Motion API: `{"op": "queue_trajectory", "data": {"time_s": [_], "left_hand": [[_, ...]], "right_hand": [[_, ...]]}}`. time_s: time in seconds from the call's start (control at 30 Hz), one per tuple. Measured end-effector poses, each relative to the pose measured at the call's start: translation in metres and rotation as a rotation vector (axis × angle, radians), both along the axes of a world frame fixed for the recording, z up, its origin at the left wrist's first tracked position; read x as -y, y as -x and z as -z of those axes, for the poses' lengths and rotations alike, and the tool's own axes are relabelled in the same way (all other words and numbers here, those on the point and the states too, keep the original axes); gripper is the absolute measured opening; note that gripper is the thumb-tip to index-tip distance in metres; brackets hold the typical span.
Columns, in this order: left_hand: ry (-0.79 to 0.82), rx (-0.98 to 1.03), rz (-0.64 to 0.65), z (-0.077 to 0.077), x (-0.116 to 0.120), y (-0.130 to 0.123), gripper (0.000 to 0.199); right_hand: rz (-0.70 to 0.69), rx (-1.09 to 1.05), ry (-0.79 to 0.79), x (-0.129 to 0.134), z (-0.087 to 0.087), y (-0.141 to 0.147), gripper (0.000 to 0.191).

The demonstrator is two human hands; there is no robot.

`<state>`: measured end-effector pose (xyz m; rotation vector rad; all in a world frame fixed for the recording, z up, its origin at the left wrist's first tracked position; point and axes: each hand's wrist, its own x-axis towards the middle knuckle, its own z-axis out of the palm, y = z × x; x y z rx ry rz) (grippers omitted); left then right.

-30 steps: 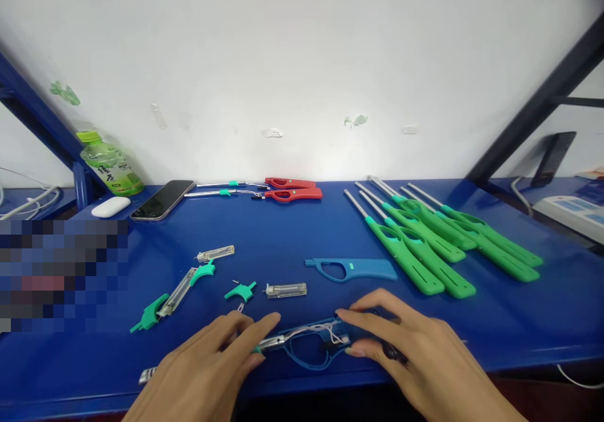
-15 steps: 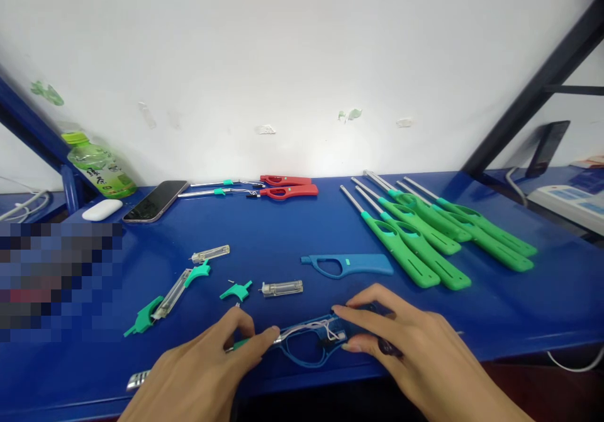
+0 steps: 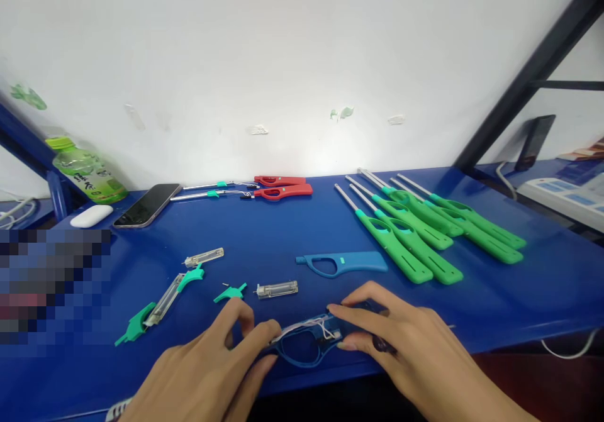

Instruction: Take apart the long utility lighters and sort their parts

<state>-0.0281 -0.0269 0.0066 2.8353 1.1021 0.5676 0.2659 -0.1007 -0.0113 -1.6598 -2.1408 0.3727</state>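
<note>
- Left hand is sitting further in than before, covering more of the left end of the wired blue handle.
- Right hand is pinching the handle, near the tabletop's front edge.
- Left grip is hiding its contact; cannot tell.

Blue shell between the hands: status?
Left hand at front end; right hand gripping handle. White wires exposed in blue shell. Transparent tank beyond, apart.
</note>
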Motion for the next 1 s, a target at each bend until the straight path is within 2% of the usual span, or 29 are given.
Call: {"op": "queue_trajectory", "data": {"time_s": [0.13, 0.23, 0.4, 0.53, 0.63, 0.7, 0.77, 0.87, 0.93, 1.0], "left_hand": [[-0.108, -0.022, 0.037, -0.015, -0.002, -0.015, 0.035], [-0.191, 0.004, 0.048, -0.020, -0.003, -0.023, 0.031], [-0.191, 0.084, 0.073, -0.027, -0.002, -0.027, 0.019], [-0.195, 0.154, 0.008, -0.049, -0.012, -0.018, 0.016], [-0.222, 0.160, -0.102, -0.073, -0.045, -0.004, 0.020], [-0.168, 0.080, -0.136, -0.086, -0.081, 0.006, 0.030], [-0.126, 0.035, -0.139, -0.092, -0.123, 0.015, 0.034], [-0.054, -0.017, -0.108, -0.086, -0.182, 0.023, 0.033], [-0.003, -0.052, -0.091, -0.072, -0.211, 0.027, 0.033], [0.033, -0.089, -0.085, -0.055, -0.229, 0.030, 0.032]], "right_hand": [[0.013, 0.005, 0.025, 0.000, 0.000, 0.001, 0.063], [0.014, 0.010, 0.017, 0.000, -0.001, 0.001, 0.062], [0.000, 0.030, -0.014, -0.001, -0.001, 0.002, 0.055], [-0.007, 0.068, -0.045, -0.002, 0.004, 0.000, 0.052], [-0.027, 0.047, -0.056, -0.003, 0.007, -0.001, 0.051], [-0.041, 0.042, -0.071, -0.004, 0.008, -0.001, 0.049], [-0.050, 0.050, -0.104, -0.005, 0.007, -0.001, 0.046], [-0.059, 0.070, -0.157, -0.007, 0.007, -0.002, 0.041], [-0.065, 0.073, -0.168, -0.009, 0.007, -0.003, 0.040], [-0.064, 0.071, -0.150, -0.010, 0.008, -0.004, 0.040]]}}
